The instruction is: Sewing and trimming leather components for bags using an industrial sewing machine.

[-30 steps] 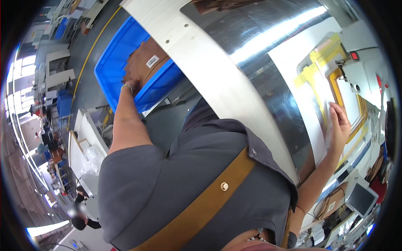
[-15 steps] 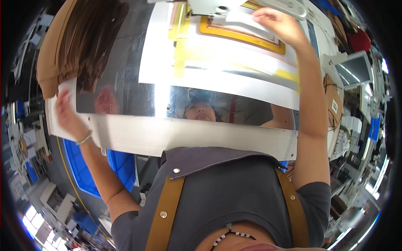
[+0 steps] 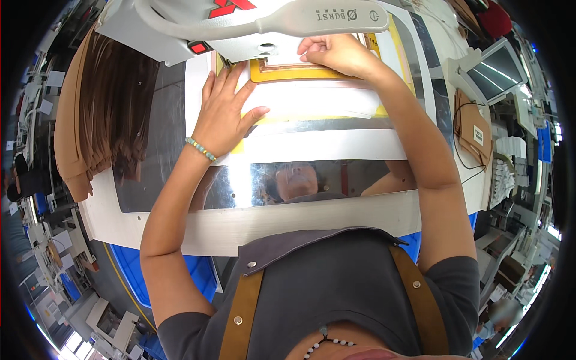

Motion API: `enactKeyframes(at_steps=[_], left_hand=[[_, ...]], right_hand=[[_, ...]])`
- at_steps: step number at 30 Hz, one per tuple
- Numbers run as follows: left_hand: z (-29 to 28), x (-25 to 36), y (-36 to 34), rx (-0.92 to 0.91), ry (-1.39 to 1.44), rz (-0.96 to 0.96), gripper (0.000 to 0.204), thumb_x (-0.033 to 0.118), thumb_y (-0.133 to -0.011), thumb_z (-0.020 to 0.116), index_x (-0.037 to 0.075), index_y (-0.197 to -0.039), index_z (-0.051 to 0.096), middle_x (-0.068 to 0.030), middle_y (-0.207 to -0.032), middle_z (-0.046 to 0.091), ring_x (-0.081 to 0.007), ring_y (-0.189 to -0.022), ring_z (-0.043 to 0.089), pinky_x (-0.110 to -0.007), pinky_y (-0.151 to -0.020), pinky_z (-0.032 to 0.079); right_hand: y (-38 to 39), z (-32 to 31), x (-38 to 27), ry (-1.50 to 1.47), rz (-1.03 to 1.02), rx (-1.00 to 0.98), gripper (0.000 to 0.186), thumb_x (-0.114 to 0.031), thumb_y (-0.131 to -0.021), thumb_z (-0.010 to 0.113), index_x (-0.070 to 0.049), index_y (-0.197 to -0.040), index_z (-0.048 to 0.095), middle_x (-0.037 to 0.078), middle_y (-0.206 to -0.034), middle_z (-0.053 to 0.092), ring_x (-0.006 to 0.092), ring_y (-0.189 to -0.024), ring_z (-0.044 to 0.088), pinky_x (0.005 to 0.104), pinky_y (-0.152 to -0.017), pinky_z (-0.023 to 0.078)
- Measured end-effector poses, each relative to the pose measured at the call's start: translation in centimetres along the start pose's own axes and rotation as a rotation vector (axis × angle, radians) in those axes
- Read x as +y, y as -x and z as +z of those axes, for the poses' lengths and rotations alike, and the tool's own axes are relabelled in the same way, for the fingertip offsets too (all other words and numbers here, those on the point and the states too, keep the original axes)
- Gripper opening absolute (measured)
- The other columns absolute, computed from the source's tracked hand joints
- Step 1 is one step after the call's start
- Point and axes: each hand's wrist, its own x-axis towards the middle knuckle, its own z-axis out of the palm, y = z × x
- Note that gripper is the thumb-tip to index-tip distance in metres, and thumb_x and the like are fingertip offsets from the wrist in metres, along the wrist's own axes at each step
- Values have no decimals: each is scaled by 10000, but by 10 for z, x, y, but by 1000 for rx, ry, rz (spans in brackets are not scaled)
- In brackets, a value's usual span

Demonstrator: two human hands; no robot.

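Note:
A yellow-edged frame (image 3: pixel 300 75) lies under the machine head (image 3: pixel 141 33), on a white sheet with yellow strips. My left hand (image 3: pixel 225 114) rests with its fingers spread at the frame's left end, fingertips close under the machine head. Over the frame's inner area, my right hand (image 3: pixel 342 55) has its fingers curled and thumb drawn in, closed near a white surface; whatever is between the fingertips is too hidden to make out. Shiny metal plate (image 3: pixel 360 174) shows below the white sheet, with reflections in it.
Brown flat pieces (image 3: pixel 114 96) lie layered at the left. A grey lamp (image 3: pixel 324 18) on a bent neck crosses above my right hand. Right: a screen (image 3: pixel 495 72) and brown pieces with a white label (image 3: pixel 471 129). Below the table edge (image 3: pixel 300 218) are blue bins (image 3: pixel 129 270).
My left hand has moved right and away from me, from beside the brown pieces to the frame's left end. My right hand has shifted left over the frame. More of the machine shows.

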Motion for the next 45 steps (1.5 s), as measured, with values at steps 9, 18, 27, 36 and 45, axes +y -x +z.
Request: enactKeyframes(at_steps=[9, 18, 27, 36, 45], left_hand=[[0, 3, -5, 43, -20, -21, 688, 585, -1062, 512, 85, -1529, 582, -207, -1660, 424, -378, -1554, 346, -579, -1307, 155], [5, 1, -3, 67, -62, -46, 636, 550, -1086, 488, 74, -1478, 642, -195, -1658, 450, -368, -1570, 337, -535, -1314, 163], [4, 4, -2, 36, -77, -49, 616, 485, -1100, 474, 62, -1536, 572, -187, -1681, 415, -373, -1586, 311, -529, -1318, 156], [4, 5, -3, 28, -93, -55, 604, 464, -1091, 503, 69, -1543, 568, -175, -1685, 414, -371, -1587, 309, -527, -1317, 163], [4, 2, -3, 42, -65, -36, 615, 476, -1093, 497, 55, -1536, 567, -180, -1700, 394, -363, -1597, 297, -537, -1314, 161]], right_hand=[[-9, -1, -15, 91, -63, -62, 179, -186, -909, 756, -68, -1034, 808, 64, -907, 784, 156, -862, 706, 305, -785, 537], [12, -79, 16, 273, -79, 30, 166, -110, -909, 686, -20, -1024, 766, 115, -953, 789, 267, -917, 726, 388, -836, 573], [25, -80, 5, 450, 108, -181, 73, -68, -837, 750, -53, -892, 796, 63, -821, 769, 141, -770, 712, 313, -710, 550], [22, -74, -22, 587, 137, -255, 122, 52, -817, 623, -13, -874, 709, 73, -724, 707, 155, -684, 678, 330, -651, 516], [43, -48, 5, 1131, -58, -112, 171, 27, -934, 596, -39, -946, 753, 101, -1238, 629, 292, -1098, 674, 431, -906, 566]])
